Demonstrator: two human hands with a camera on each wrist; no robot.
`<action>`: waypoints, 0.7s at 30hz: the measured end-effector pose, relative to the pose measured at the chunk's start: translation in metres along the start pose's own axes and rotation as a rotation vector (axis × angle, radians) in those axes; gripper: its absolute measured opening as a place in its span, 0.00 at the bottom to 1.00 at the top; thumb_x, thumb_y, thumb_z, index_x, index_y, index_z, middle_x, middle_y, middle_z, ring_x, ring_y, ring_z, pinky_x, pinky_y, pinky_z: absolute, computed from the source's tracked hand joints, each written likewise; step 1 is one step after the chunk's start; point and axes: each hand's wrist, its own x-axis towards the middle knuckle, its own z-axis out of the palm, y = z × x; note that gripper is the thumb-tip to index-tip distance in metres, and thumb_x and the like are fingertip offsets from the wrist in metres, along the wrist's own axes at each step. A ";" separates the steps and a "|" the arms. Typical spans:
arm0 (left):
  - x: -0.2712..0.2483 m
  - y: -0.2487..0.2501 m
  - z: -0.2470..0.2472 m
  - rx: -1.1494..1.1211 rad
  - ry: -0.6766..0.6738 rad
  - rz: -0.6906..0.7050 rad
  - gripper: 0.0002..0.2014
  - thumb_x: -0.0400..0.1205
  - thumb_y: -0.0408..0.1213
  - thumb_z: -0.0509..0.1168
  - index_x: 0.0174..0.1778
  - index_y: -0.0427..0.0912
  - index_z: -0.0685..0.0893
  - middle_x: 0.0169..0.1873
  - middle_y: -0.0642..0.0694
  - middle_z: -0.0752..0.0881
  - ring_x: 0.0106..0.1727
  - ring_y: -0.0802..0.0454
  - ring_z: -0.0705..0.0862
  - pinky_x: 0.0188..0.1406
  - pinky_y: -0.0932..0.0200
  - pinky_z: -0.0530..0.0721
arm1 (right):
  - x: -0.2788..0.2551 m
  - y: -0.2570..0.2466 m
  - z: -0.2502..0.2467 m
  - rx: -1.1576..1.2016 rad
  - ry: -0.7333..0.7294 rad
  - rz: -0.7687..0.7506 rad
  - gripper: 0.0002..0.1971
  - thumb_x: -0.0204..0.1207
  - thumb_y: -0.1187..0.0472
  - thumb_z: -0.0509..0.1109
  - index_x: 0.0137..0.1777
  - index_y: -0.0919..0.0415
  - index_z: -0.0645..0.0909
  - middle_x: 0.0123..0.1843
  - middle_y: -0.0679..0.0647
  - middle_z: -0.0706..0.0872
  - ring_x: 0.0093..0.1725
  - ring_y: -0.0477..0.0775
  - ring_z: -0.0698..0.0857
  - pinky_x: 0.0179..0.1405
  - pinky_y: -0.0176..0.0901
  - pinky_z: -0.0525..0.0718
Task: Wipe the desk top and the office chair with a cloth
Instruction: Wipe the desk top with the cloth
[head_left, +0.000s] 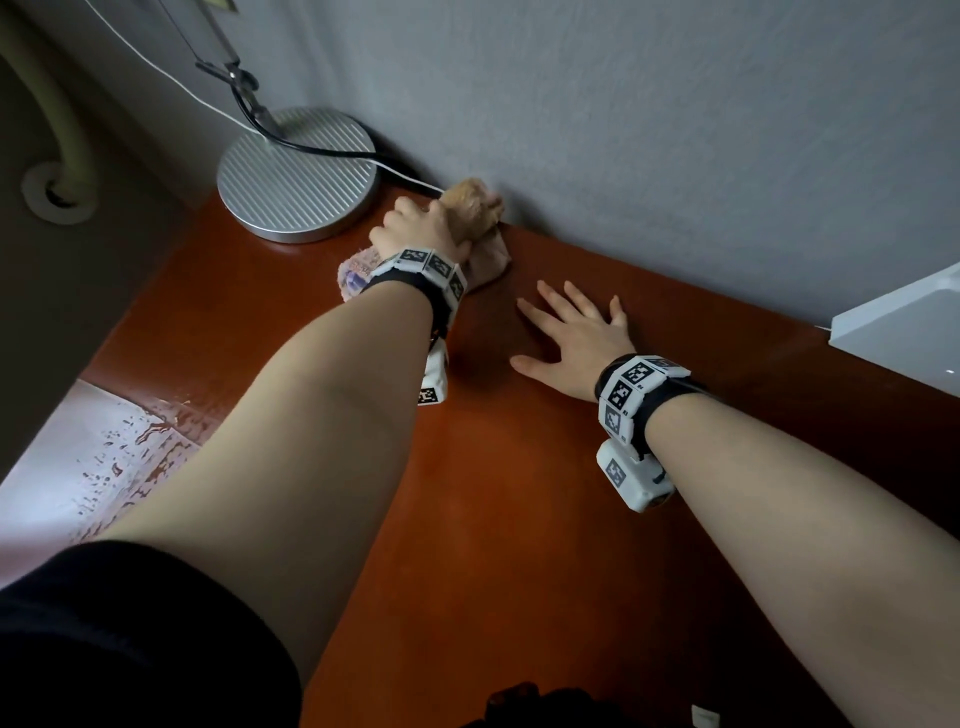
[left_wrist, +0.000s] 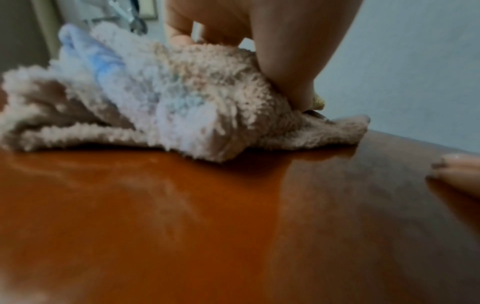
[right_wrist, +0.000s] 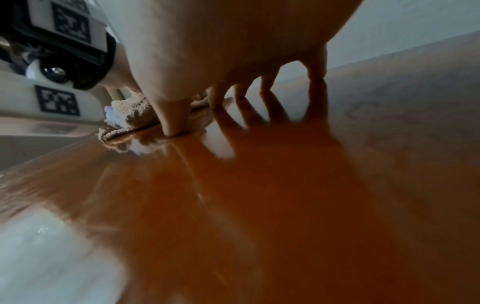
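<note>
Bare forearms stretch over a glossy reddish-brown wooden bench. Left hand clutches a fluffy beige cloth by the wall; right hand lies flat, fingers spread.

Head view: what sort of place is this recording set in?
Likely a home or office desk corner: a glossy reddish-brown desk top against a grey wall, a desk lamp's round metal base, and a heating pipe.

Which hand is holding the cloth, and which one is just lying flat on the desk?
The left hand grips the cloth by the wall; the right hand lies flat on the desk, fingers spread, holding nothing.
</note>
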 end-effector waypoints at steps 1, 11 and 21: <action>0.001 0.000 0.000 -0.033 -0.006 -0.033 0.28 0.78 0.58 0.64 0.70 0.47 0.71 0.64 0.39 0.72 0.64 0.39 0.75 0.58 0.44 0.73 | 0.000 0.000 0.000 0.000 0.004 0.000 0.37 0.74 0.27 0.52 0.81 0.34 0.46 0.85 0.40 0.41 0.83 0.48 0.39 0.77 0.72 0.41; -0.004 -0.049 -0.006 -0.295 -0.104 -0.264 0.31 0.75 0.53 0.71 0.70 0.45 0.70 0.66 0.38 0.72 0.68 0.36 0.74 0.63 0.40 0.72 | 0.000 -0.001 0.002 0.014 0.009 0.004 0.38 0.73 0.25 0.51 0.81 0.33 0.47 0.85 0.40 0.42 0.83 0.48 0.40 0.77 0.71 0.40; -0.044 -0.096 0.009 -0.330 -0.075 -0.379 0.29 0.77 0.56 0.67 0.70 0.46 0.69 0.63 0.38 0.73 0.64 0.37 0.75 0.60 0.42 0.73 | -0.011 -0.025 0.001 0.089 -0.076 0.150 0.36 0.77 0.32 0.56 0.81 0.35 0.45 0.85 0.42 0.38 0.83 0.52 0.37 0.76 0.75 0.40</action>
